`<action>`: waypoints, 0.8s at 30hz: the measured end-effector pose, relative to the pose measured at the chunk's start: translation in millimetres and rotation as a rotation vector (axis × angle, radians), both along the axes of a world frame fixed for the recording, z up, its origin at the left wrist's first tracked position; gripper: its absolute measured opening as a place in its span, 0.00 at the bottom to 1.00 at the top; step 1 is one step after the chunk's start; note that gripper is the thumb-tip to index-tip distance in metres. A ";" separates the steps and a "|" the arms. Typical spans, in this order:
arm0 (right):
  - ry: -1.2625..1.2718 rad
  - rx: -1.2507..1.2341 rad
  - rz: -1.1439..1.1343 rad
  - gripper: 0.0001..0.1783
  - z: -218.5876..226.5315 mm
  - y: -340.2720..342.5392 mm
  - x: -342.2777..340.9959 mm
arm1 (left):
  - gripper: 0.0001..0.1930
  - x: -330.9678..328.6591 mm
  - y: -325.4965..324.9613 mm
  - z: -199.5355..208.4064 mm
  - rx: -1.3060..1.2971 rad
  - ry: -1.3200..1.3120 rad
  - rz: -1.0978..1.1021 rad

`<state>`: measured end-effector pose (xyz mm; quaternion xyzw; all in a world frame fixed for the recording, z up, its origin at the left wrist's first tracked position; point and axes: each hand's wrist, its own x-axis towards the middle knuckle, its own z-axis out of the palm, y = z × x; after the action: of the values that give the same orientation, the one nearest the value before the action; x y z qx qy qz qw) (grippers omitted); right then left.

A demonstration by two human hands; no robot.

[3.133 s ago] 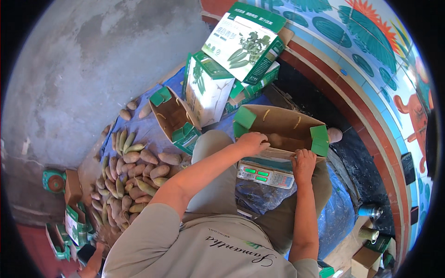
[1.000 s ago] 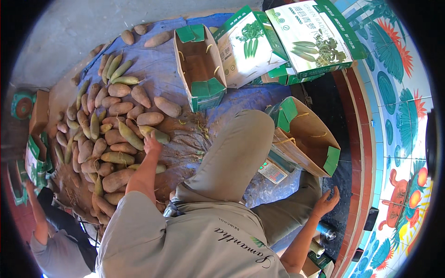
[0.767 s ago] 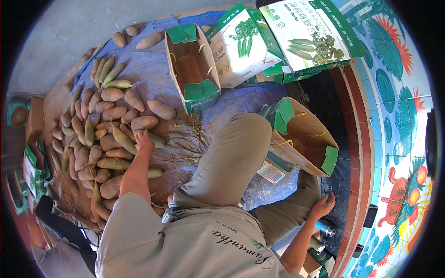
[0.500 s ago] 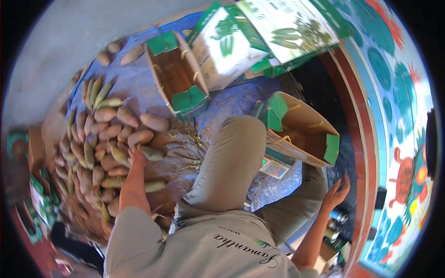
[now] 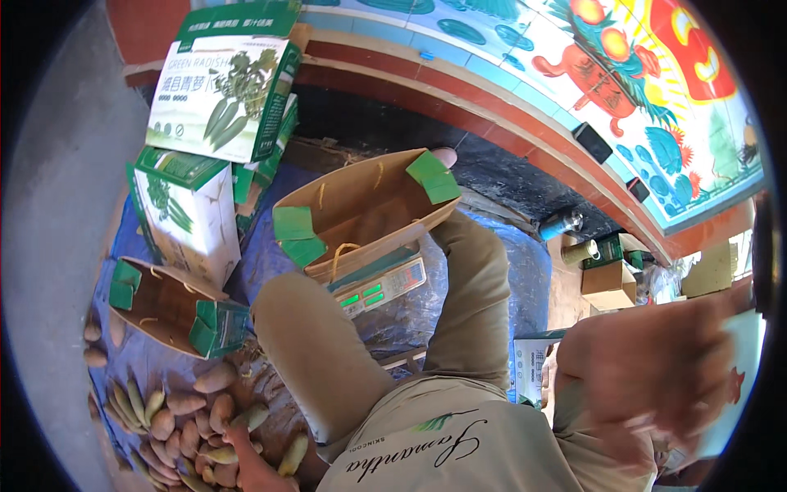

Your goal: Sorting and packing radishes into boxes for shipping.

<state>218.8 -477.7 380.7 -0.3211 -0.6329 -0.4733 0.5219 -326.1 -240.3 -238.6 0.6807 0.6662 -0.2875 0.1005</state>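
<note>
My left hand (image 5: 238, 439) reaches down at the lower left into a pile of reddish root vegetables that look like sweet potatoes (image 5: 215, 377). It is close to a green radish (image 5: 255, 416); its small, partly hidden fingers do not show whether they grip anything. Raised near the camera at the right, my right hand (image 5: 664, 381) is smeared by motion, and nothing can be made out in it. Between my knees an open cardboard carton (image 5: 369, 209) with green end flaps rests tilted on or against a digital scale (image 5: 381, 287) with lit green displays.
A second open carton (image 5: 168, 307) lies left of my knee. Beyond it stand white-and-green printed boxes (image 5: 215, 98), stacked. Blue sheeting (image 5: 525, 271) covers the ground. At the right are a blue flask (image 5: 560, 224) and small boxes (image 5: 608, 283); a painted tiled wall (image 5: 508, 41) runs behind.
The view has swung right, so the pile sits lower left. My right hand has risen from beside my right knee to near the camera. My left hand stays at the pile.
</note>
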 end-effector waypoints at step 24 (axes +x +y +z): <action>0.764 -0.924 1.058 0.08 12.5 -7.1 -37.9 | 0.32 75.3 -2.7 91.5 0.170 -0.387 0.613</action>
<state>180.9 -484.8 393.2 -0.3018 -0.6108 0.2898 0.6722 -250.8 -243.1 -147.1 0.4974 0.8293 -0.0536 0.2490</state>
